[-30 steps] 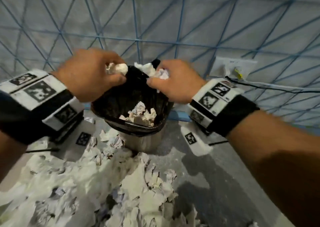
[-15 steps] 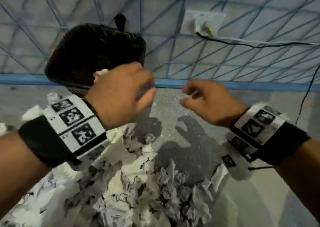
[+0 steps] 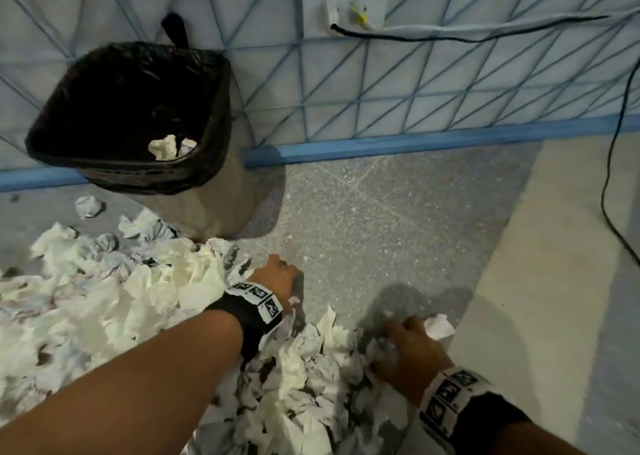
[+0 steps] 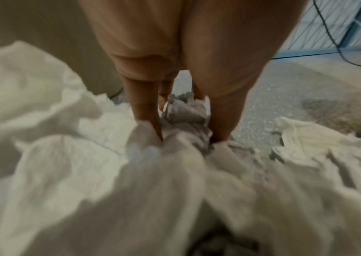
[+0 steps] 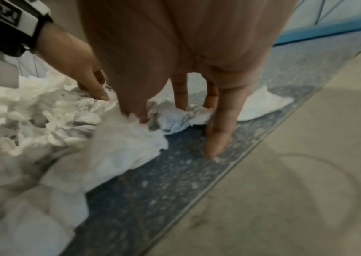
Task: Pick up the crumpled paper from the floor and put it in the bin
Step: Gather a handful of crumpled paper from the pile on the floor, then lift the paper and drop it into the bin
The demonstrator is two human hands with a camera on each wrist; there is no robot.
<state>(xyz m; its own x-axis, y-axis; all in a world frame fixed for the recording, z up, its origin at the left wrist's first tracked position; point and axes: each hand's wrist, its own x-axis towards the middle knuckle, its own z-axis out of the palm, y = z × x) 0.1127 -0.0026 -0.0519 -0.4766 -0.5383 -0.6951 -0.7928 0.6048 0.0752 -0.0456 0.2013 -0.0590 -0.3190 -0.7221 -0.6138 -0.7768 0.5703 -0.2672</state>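
A beige bin (image 3: 221, 191) with a black liner (image 3: 138, 180) stands against the wall at upper left, with a few crumpled papers (image 3: 169, 146) inside. A big pile of crumpled paper (image 3: 156, 288) covers the floor at lower left. My left hand (image 3: 280, 274) reaches down at the pile's right edge. In the left wrist view, my left hand (image 4: 186, 135) pinches a grey crumpled paper (image 4: 184, 110) between thumb and fingers. My right hand (image 3: 405, 347) is lower right, curled over a crumpled paper (image 3: 381, 349). In the right wrist view, my right hand (image 5: 162, 114) closes thumb and fingers round that paper ball (image 5: 175, 119).
A blue-latticed wall with a blue skirting (image 3: 415, 142) runs behind the bin. A socket plate (image 3: 346, 2) sits on the wall, and a black cable (image 3: 616, 142) hangs down at right. Speckled grey floor (image 3: 381, 212) lies between bin and hands, with a beige strip (image 3: 554, 281) to the right.
A second ago both hands held paper over the bin and then let it go. They have since dropped to the floor pile and closed on new crumpled pieces.
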